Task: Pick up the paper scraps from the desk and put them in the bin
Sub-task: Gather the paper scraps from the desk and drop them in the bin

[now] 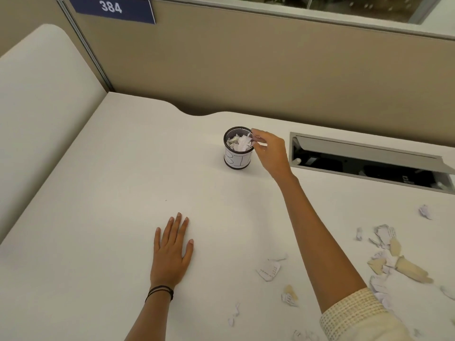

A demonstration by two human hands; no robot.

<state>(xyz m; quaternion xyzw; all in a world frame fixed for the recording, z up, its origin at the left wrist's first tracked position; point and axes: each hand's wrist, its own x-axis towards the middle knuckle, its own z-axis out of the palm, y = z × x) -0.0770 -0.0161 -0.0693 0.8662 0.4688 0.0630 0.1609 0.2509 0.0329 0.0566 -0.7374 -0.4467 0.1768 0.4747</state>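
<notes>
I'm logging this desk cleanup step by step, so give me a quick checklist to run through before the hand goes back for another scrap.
1. Right hand at the bin rim: ok, fingertips are over the opening.
2. Scrap released: cannot tell, the fingers are curled at the rim and may hold paper.
3. Bin upright on the desk: ok.
4. Room left in the bin: not ok, paper is heaped to about the rim.
5. Left hand out of the way: ok, flat on the desk, apart from the bin.
6. Desk cleared: not ok, paper scraps lie at the right, a printed scrap nearer the middle.
</notes>
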